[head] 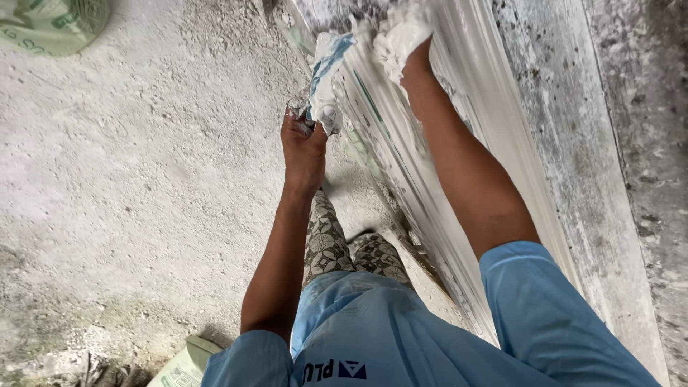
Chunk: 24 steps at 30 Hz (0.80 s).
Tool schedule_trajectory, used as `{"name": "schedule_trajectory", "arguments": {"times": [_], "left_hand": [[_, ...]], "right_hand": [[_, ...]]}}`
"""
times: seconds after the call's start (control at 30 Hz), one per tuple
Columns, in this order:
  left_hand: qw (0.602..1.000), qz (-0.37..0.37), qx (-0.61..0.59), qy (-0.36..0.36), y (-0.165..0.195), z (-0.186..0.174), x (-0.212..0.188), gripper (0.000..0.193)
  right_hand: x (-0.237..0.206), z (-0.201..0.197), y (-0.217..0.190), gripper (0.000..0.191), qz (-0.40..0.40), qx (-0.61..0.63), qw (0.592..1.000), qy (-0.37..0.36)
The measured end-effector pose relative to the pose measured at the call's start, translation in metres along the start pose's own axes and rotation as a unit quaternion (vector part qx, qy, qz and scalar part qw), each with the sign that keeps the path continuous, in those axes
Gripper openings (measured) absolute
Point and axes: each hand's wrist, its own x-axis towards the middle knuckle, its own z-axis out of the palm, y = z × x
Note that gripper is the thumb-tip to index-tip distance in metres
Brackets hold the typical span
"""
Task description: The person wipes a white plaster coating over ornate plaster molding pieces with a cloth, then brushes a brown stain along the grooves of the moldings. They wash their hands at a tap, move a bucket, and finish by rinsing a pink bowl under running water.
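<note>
**Head view: two hands working wet white plaster along a long moulded strip**

Head camera is looking down past a blue shirt (pixel 373 337) at both arms reaching forward. Fingers of the right hand (pixel 414 66) are pressing into a soft white lump of plaster (pixel 398 32) at the upper end of the long white moulding (pixel 459 165); the fingertips are sinking out of sight in the paste, so how widely they are spread cannot be told. The left hand (pixel 304 147) is curling closed around the twisted neck of a plaster-smeared plastic bag (pixel 324 79), gripping it just beside the moulding's left edge.

The plaster is looking wet, heavy for its bulk and slippery, likely sagging or smearing rather than keeping shape, so it seems best scooped with a cupped palm. The bag is looking limp and slick; its gathered neck seems the only sure hold. The moulding is appearing stiff but probably brittle along its thin ridges, better supported along its length than lifted by one end.

The moulding is running diagonally from the top centre toward the lower right, leaning against a rough grey wall (pixel 616 143) on its right side, leaving no room there. To the left, the dusty concrete floor (pixel 129 179) is offering broad room, with a green sack (pixel 50 25) at the upper left corner and another sack (pixel 183 365) near the lower edge. Patterned trousers (pixel 330 244) are standing close beside the moulding's base.
</note>
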Motion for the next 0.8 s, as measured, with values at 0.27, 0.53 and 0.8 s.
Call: {"name": "schedule_trajectory", "arguments": {"times": [0.27, 0.53, 0.8], "left_hand": [[0.996, -0.059, 0.068, 0.019, -0.006, -0.012, 0.022, 0.03], [0.955, -0.022, 0.293, -0.04, 0.002, 0.001, 0.054, 0.03], [0.843, 0.18, 0.497, -0.1, -0.005, 0.03, 0.079, 0.009]], "right_hand": [[-0.028, -0.01, 0.005, 0.029, -0.054, -0.018, 0.995, -0.084], [-0.08, -0.041, 0.014, 0.031, -0.103, -0.487, 0.843, -0.205], [-0.1, -0.061, -0.007, 0.014, 0.049, -0.944, 0.211, -0.247]]}}
